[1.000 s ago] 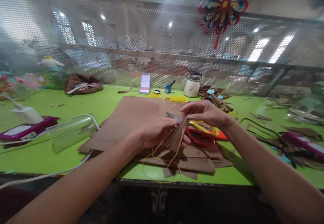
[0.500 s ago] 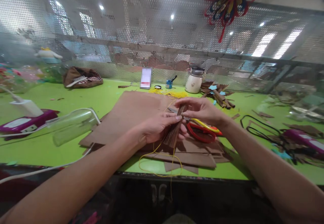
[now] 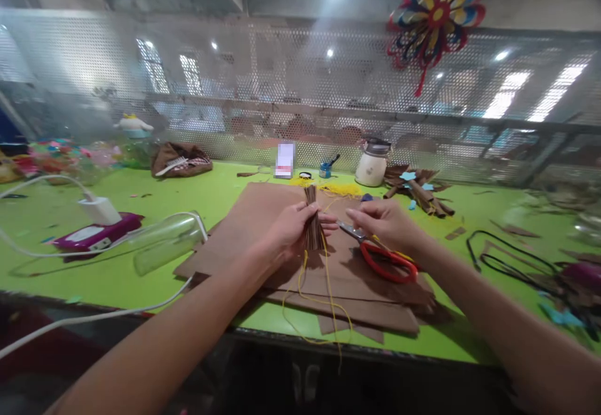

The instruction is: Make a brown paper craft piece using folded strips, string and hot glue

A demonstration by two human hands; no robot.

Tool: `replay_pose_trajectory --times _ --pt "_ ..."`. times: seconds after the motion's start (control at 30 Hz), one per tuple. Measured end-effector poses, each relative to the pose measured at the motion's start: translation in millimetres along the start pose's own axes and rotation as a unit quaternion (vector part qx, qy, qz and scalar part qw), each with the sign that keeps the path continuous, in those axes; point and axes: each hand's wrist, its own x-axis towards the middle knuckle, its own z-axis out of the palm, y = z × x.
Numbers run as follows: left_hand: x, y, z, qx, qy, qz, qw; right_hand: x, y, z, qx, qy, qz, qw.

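A pleated brown paper bundle (image 3: pixel 313 233) stands nearly upright, pinched at its middle between the thumb and fingers of my left hand (image 3: pixel 293 227). Yellow thread (image 3: pixel 330 277) hangs from the bundle and loops over the table's front edge. To the right and apart from the bundle, my right hand (image 3: pixel 387 222) has its thumb and fingertips pressed together; whatever they may hold is too small to make out. Below that hand, red-handled scissors (image 3: pixel 387 261) lie on brown paper sheets (image 3: pixel 256 215), blades pointing toward the bundle.
A clear plastic cylinder (image 3: pixel 164 246), white cable and purple power strip (image 3: pixel 96 233) lie left. Behind stand a phone (image 3: pixel 284 159), a blue bottle (image 3: pixel 325 169) and a white jug (image 3: pixel 372 164). Rolled brown paper pieces (image 3: pixel 420 193) and a black cord (image 3: pixel 507 271) lie right.
My right hand has come away from the bundle and moved right, its fingers now closed. My left hand keeps its hold, and the bundle is more upright. The view has tilted up.
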Motion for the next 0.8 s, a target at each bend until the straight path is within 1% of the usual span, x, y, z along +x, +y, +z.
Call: replay_pose_trajectory --times 0.07,0.2,0.27,0.3,0.37,0.43,0.53,0.6,0.63,0.7,0.8 --pt "1.5 -0.1 -1.7 -0.003 0.006 0.003 1.000 -1.5 -0.6 1.6 0.002 -0.049 0.004 0.999" --pt "2.7 -0.4 -2.8 -0.010 0.020 0.018 1.000 -1.8 2.4 2.4 0.029 -0.144 0.040 0.988" --pt "2.7 0.1 -1.8 -0.016 0.027 0.038 0.999 -1.8 1.9 4.6 0.047 -0.175 0.050 0.982" --pt "2.6 0.4 -1.1 -0.022 0.032 0.049 0.998 -2.0 0.5 6.7 0.051 -0.181 0.053 0.981" --pt "2.5 0.4 0.4 -0.038 0.041 0.072 0.996 -3.1 -4.4 13.6 0.055 -0.177 0.053 0.981" --pt "2.2 -0.6 2.0 -0.054 0.050 0.094 0.993 -5.2 -10.9 23.1 0.063 -0.153 0.044 0.985" --pt "1.1 -3.9 4.2 -0.075 0.049 0.120 0.989 -9.3 -20.3 38.0 0.070 -0.094 0.015 0.993" --pt "0.0 -6.0 5.5 -0.071 0.042 0.117 0.990 -12.0 -24.9 44.5 0.048 -0.051 0.007 0.998" --pt "-0.5 -6.7 5.9 -0.065 0.040 0.111 0.991 -13.1 -26.6 46.2 0.037 -0.040 0.006 0.998" --pt "-0.8 -7.1 6.2 -0.057 0.039 0.105 0.992 -14.8 -28.3 46.8 0.031 -0.036 0.007 0.999" --pt "0.1 -5.9 5.4 -0.072 0.042 0.116 0.990 -16.2 -27.6 44.1 0.027 -0.047 0.021 0.998"
